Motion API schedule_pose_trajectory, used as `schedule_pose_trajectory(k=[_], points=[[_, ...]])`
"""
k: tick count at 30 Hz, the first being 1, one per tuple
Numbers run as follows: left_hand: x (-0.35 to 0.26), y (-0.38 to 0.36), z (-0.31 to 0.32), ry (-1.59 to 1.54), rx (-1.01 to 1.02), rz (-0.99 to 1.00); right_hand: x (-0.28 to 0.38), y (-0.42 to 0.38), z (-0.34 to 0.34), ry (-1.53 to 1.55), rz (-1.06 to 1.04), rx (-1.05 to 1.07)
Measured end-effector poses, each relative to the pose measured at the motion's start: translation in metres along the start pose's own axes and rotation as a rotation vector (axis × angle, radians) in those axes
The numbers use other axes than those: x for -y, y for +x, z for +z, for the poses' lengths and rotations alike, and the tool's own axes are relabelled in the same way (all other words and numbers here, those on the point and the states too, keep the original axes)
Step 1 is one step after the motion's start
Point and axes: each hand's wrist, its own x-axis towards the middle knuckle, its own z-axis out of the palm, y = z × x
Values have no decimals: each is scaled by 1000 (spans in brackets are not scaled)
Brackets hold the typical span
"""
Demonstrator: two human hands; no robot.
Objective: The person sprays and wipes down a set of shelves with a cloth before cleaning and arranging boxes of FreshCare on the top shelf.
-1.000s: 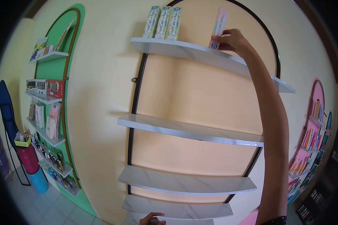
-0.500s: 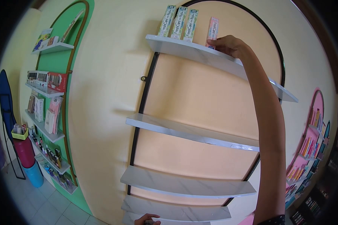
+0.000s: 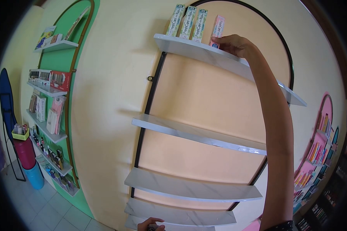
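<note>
My right hand [image 3: 233, 44] is closed on the lower part of a pink FreshCare box [image 3: 218, 27], with fingers at its right side. The box stands upright, leaning slightly, at the front of the top shelf [image 3: 196, 47]. To its left, three green-and-white FreshCare boxes stand in a row: one on the left [image 3: 175, 20], one in the middle [image 3: 187, 23] and one on the right [image 3: 199, 26]. A gap separates them from the pink box. My left hand [image 3: 150, 223] shows at the bottom edge, its fingers curled round something dark that I cannot make out.
Below the top shelf hang more marbled shelves, including a second shelf [image 3: 196, 133] and a third [image 3: 192, 188], on a black arched frame [image 3: 150, 92]. A green display [image 3: 58, 59] with boxed goods stands left. Pink shelving [image 3: 316, 150] holds goods at right.
My right hand has shifted the pink box a little left, nearer the green-and-white boxes. The view has moved slightly. My left hand stays low, fingers still curled.
</note>
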Motion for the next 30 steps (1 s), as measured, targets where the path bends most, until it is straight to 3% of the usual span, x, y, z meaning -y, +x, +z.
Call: schedule_pose_trajectory(k=[30], points=[[-6,-2,4,40,36,22,5,-21,3,-16,14,4]])
